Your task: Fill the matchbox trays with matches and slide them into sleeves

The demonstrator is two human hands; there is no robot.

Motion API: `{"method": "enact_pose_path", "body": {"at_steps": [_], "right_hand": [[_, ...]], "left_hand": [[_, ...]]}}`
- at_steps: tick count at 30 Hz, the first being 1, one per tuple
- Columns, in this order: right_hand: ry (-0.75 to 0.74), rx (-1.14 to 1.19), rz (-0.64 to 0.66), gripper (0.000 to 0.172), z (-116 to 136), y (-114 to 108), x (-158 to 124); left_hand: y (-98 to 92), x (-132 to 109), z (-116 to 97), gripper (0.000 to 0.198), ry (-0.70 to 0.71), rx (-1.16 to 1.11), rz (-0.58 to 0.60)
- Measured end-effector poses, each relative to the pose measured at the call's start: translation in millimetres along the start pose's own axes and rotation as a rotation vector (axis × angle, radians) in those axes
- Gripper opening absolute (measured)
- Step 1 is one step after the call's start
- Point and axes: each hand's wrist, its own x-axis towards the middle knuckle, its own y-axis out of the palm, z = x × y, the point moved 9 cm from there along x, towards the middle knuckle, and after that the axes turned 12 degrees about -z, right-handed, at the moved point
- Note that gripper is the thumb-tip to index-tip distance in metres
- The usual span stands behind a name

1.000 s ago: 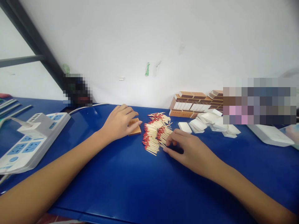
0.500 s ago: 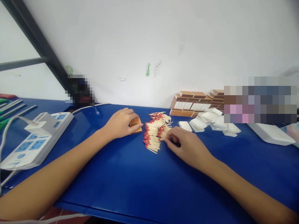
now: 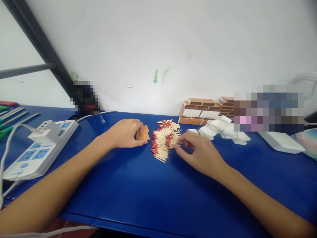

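Note:
A pile of red-tipped matches [image 3: 164, 138] lies on the blue table [image 3: 138, 195]. My left hand [image 3: 125, 134] is closed round a small orange-brown matchbox [image 3: 143, 135] just left of the pile, tilting it up off the table. My right hand [image 3: 199, 152] rests at the pile's right edge, its fingertips pinched on a few matches.
White inner trays [image 3: 223, 130] lie scattered behind my right hand, in front of stacked brown matchboxes [image 3: 205, 110] by the wall. A white power strip [image 3: 37, 148] with a plugged adapter sits at the left. A white flat box [image 3: 281, 142] lies at the right.
My left hand has curled round the matchbox and lifted its edge off the table. My right hand has crept up along the pile and pinched some matches.

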Motion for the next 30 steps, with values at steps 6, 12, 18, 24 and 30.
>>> {"method": "enact_pose_path", "body": {"at_steps": [6,12,18,24,30], "right_hand": [[-0.056,0.009,-0.081,0.019,0.9,-8.3,3.5],[0.08,0.155,-0.112,0.02,-2.7,-13.7,5.4],[0.53,0.702,0.109,0.044,5.6,23.1,-15.2],[0.593,0.758,-0.016,0.043,4.1,17.9,-18.4],[0.63,0.784,-0.169,0.048,-9.4,5.5,-13.8]], "left_hand": [[9.7,-5.4,5.5,0.037,-0.06,-0.03,0.131],[-14.2,-1.1,-14.4,0.028,0.001,-0.072,-0.035],[-25.9,-10.3,-63.4,0.031,0.104,-0.159,-0.261],[-30.3,-15.6,-73.9,0.033,0.081,-0.272,-0.413],[-32.3,-13.7,-60.2,0.031,-0.039,-0.354,-0.474]]}}
